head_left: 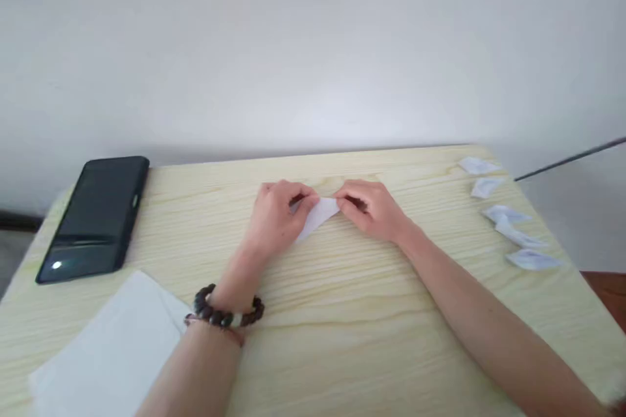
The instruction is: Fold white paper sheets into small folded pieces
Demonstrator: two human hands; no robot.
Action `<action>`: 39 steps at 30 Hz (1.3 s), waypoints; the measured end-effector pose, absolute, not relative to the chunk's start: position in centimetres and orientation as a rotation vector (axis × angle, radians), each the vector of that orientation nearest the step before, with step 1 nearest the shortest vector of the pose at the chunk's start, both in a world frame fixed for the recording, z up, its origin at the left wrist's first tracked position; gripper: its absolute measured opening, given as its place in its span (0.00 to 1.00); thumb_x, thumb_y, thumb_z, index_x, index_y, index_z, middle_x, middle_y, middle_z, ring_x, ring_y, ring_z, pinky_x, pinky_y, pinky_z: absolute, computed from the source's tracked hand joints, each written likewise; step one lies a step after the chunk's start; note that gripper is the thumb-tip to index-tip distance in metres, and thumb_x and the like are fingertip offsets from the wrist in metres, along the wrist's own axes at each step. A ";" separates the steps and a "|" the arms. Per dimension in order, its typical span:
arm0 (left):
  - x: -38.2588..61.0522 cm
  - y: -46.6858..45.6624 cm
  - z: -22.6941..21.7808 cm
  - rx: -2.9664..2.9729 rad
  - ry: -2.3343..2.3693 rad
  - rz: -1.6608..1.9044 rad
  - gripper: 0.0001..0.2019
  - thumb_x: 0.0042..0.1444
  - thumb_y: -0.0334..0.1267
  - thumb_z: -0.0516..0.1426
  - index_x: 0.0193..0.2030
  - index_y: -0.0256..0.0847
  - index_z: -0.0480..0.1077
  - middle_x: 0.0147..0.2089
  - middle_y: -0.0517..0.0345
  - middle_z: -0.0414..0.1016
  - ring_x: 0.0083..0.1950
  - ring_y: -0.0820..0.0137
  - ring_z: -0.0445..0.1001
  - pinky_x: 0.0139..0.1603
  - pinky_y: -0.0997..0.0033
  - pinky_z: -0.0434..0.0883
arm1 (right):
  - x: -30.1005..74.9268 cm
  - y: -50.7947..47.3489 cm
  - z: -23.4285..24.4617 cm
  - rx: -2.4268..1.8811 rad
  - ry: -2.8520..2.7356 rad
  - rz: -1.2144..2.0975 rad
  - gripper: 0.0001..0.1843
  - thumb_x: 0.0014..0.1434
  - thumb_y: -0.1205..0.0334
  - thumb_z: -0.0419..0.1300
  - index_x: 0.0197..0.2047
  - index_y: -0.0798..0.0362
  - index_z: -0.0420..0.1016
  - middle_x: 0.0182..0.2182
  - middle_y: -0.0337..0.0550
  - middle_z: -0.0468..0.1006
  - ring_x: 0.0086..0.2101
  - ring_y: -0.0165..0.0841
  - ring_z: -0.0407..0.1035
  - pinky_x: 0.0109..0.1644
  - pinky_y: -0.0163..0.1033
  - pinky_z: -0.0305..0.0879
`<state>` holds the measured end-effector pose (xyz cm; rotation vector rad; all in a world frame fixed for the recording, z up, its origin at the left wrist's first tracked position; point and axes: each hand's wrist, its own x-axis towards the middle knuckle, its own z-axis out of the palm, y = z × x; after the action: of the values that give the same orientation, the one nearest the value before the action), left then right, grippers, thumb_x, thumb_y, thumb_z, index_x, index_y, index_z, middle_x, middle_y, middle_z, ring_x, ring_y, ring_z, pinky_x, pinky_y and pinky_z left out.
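Near the middle of the table, a small folded white paper (320, 214) is held between my two hands. My left hand (282, 216) pinches its left part between thumb and fingers, and covers some of it. At the paper's upper right corner, the thumb and fingertips of my right hand (369, 208) are closed on it. The visible part of the paper narrows toward the right. A dark beaded bracelet circles my left wrist.
A black smartphone (95, 215) lies at the table's left edge. White paper sheets (110, 352) rest at the front left, partly behind my left forearm. Several small folded papers (533, 259) line the right side of the light wooden table (342, 339). A wall (313, 45) stands behind.
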<state>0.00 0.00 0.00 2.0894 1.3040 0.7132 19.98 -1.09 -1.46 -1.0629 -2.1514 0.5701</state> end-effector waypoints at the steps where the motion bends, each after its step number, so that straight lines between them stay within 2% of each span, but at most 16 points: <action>1: -0.1 0.0 0.0 2.051 1.330 0.731 0.10 0.57 0.38 0.55 0.33 0.36 0.76 0.33 0.56 0.79 0.35 0.67 0.72 0.38 0.67 0.64 | 20.0 -1.1 -1.4 -1.078 -2.129 0.591 0.08 0.58 0.69 0.54 0.32 0.56 0.73 0.23 0.37 0.70 0.24 0.26 0.61 0.28 0.32 0.55; 7: -0.5 0.1 0.1 2.005 1.310 0.755 0.11 0.57 0.40 0.54 0.32 0.37 0.76 0.28 0.58 0.76 0.29 0.70 0.69 0.32 0.69 0.63 | 20.2 -1.3 -1.3 -1.135 -2.019 0.635 0.10 0.56 0.73 0.51 0.32 0.54 0.73 0.25 0.36 0.72 0.23 0.26 0.62 0.27 0.32 0.56; 11: -0.3 0.1 0.2 2.077 1.273 0.708 0.10 0.55 0.40 0.56 0.31 0.39 0.77 0.27 0.59 0.75 0.30 0.69 0.70 0.39 0.65 0.63 | 20.3 -1.4 -1.2 -1.069 -2.058 0.667 0.11 0.60 0.69 0.50 0.38 0.55 0.73 0.29 0.39 0.74 0.28 0.28 0.65 0.34 0.34 0.58; 15: -0.2 0.0 -0.1 2.122 1.275 0.709 0.10 0.55 0.41 0.56 0.31 0.40 0.77 0.30 0.59 0.77 0.34 0.68 0.72 0.48 0.59 0.61 | 20.0 -1.3 -1.2 -1.041 -2.201 0.551 0.12 0.63 0.64 0.53 0.29 0.55 0.71 0.22 0.37 0.68 0.26 0.28 0.62 0.35 0.36 0.57; 17: -0.1 0.0 -0.3 2.136 1.257 0.719 0.09 0.54 0.41 0.56 0.31 0.41 0.77 0.30 0.60 0.78 0.35 0.68 0.73 0.50 0.58 0.60 | 19.9 -1.2 -1.4 -1.041 -2.228 0.475 0.13 0.62 0.63 0.54 0.26 0.55 0.69 0.21 0.36 0.66 0.24 0.27 0.60 0.34 0.36 0.56; 22: 0.0 -0.1 -0.4 2.119 1.263 0.745 0.08 0.53 0.40 0.57 0.29 0.42 0.76 0.30 0.61 0.78 0.34 0.68 0.73 0.50 0.57 0.60 | 19.7 -1.1 -1.7 -1.037 -2.246 0.424 0.10 0.62 0.64 0.55 0.29 0.55 0.71 0.23 0.37 0.70 0.26 0.27 0.63 0.36 0.35 0.57; 27: -0.1 0.0 -0.1 2.079 1.277 0.754 0.08 0.52 0.39 0.57 0.28 0.42 0.77 0.29 0.61 0.78 0.32 0.69 0.72 0.49 0.59 0.63 | 19.7 -1.3 -1.4 -1.031 -2.155 0.503 0.08 0.60 0.67 0.55 0.28 0.55 0.70 0.23 0.36 0.69 0.24 0.25 0.60 0.30 0.32 0.56; 34: -0.8 0.3 0.1 2.032 1.252 0.762 0.09 0.52 0.39 0.57 0.28 0.40 0.78 0.29 0.59 0.78 0.32 0.69 0.72 0.39 0.68 0.67 | 20.1 -1.4 -0.9 -1.061 -1.999 0.624 0.10 0.58 0.65 0.55 0.25 0.55 0.69 0.21 0.35 0.68 0.21 0.23 0.57 0.24 0.30 0.52; 39: -0.8 0.2 0.3 2.064 1.172 0.718 0.12 0.57 0.41 0.54 0.32 0.40 0.78 0.31 0.58 0.79 0.34 0.68 0.73 0.45 0.65 0.66 | 20.1 -1.3 -1.0 -1.091 -1.966 0.660 0.10 0.58 0.67 0.56 0.25 0.55 0.69 0.20 0.34 0.67 0.20 0.22 0.57 0.24 0.30 0.52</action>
<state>-0.78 0.20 0.33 2.0638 1.1718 0.7179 20.12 -1.33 -0.97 -1.0910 -1.9664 0.6605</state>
